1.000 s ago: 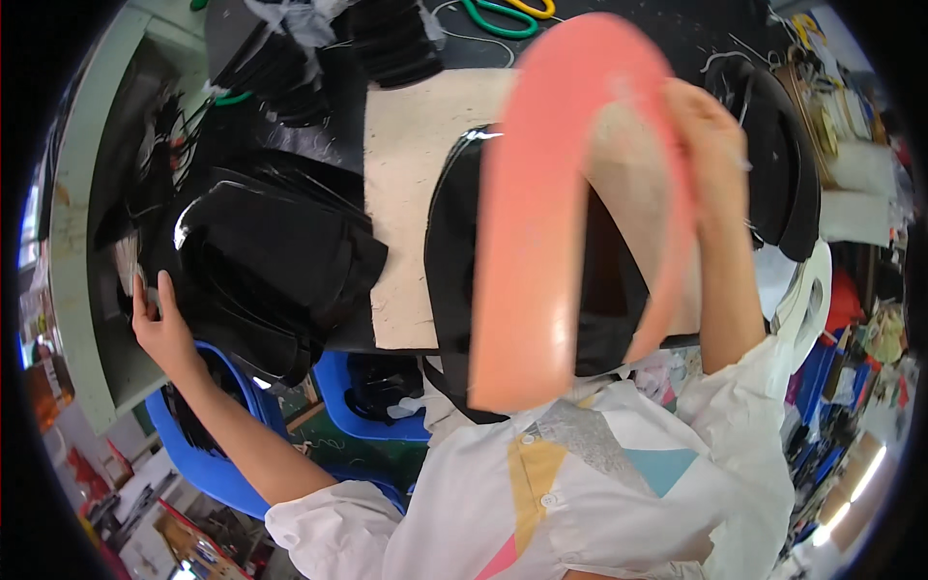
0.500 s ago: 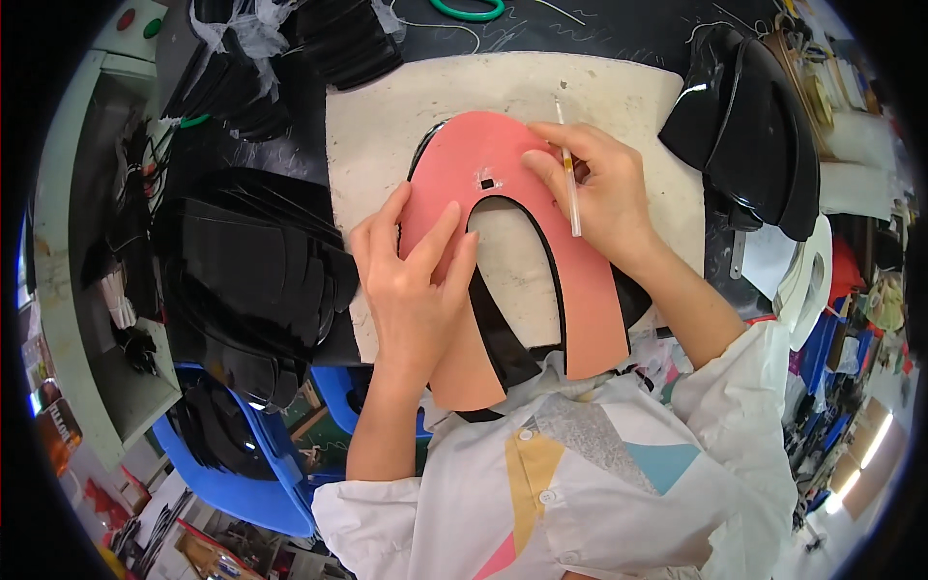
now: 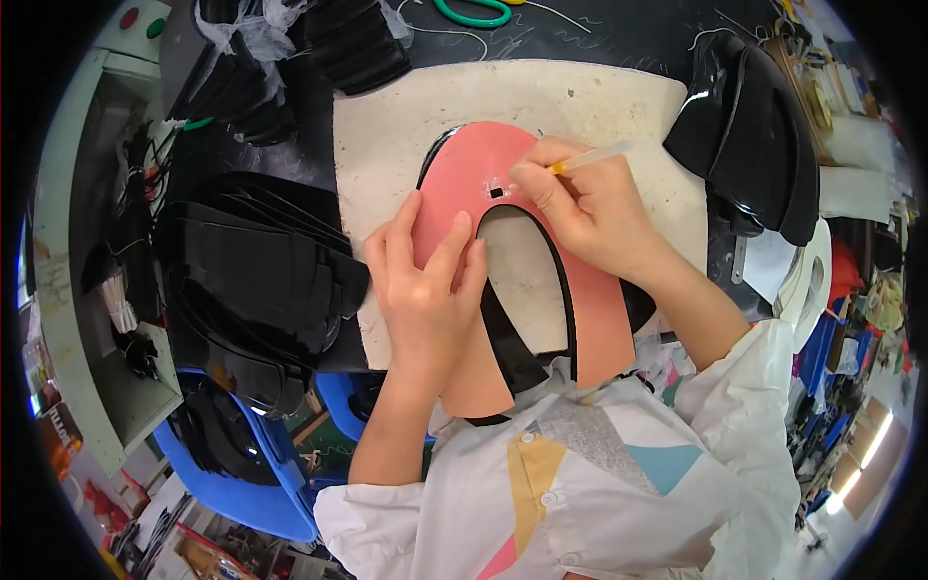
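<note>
A U-shaped pink-to-orange panel (image 3: pixel 476 155) with black edging and a small dark square near its curved end lies on a pale board. Shiny black material shows beneath it. My left hand (image 3: pixel 425 290) rests on the panel's left side, fingers spread and pressing it down. Above the panel's upper right part, my right hand (image 3: pixel 590 208) pinches a slim pen (image 3: pixel 601 155) with a whitish barrel and a yellow band. The pen slants, its back end pointing right; its tip is hidden by my fingers, so contact with the panel cannot be told.
The pale board (image 3: pixel 387 126) covers the middle of the dark table. Stacks of black pieces stand left (image 3: pixel 261 271), upper left (image 3: pixel 353 43) and right (image 3: pixel 749 135). Green-handled scissors (image 3: pixel 474 12) lie at the far edge. A blue chair (image 3: pixel 232 498) is lower left.
My right hand has moved in over the panel and turned the pen from nearly upright to slanting rightward. The left hand keeps its place on the panel; the whole view has shifted slightly.
</note>
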Available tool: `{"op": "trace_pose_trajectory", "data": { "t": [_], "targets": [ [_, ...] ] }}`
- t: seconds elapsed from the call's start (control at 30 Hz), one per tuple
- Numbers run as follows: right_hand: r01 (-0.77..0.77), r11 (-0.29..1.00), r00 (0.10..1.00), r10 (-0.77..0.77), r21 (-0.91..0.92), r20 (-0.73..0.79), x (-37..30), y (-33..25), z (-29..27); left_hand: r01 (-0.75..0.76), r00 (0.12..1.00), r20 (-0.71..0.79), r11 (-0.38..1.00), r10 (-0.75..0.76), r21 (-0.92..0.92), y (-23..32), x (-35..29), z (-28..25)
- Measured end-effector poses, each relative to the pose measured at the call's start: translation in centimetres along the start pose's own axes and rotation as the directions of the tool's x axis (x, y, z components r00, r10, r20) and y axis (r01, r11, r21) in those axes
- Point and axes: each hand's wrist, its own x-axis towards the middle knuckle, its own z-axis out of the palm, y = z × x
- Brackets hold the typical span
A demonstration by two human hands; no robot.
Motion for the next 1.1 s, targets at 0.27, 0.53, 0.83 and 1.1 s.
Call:
{"op": "trace_pose_trajectory", "data": {
  "t": [0.27, 0.53, 0.83, 1.1],
  "targets": [
    [0.208, 0.956, 0.977, -0.211, -0.205, 0.006, 0.4, 0.2, 1.1, 0.026, 1.0, 0.012, 1.0, -0.025, -0.016, 0.3, 0.0, -0.1],
    [0.092, 0.863, 0.972, -0.186, -0.497, -0.141, 0.8, 1.4, -1.1, 0.142, 0.983, 0.134, 0.98, -0.123, -0.142, -0.2, 0.0, -1.2],
    [-0.055, 0.957, 0.69, 0.242, 0.284, -0.682, 1.2, 5.3, -12.2, 0.231, 0.973, 0.012, 0.964, -0.232, -0.133, -1.2, 0.8, -0.6],
    [0.291, 0.788, 0.61, 0.283, 0.542, -0.74, 1.0, 4.8, -15.8, 0.052, 0.998, -0.039, 0.999, -0.052, -0.001, -0.8, 0.6, -0.6]
  ]
}}
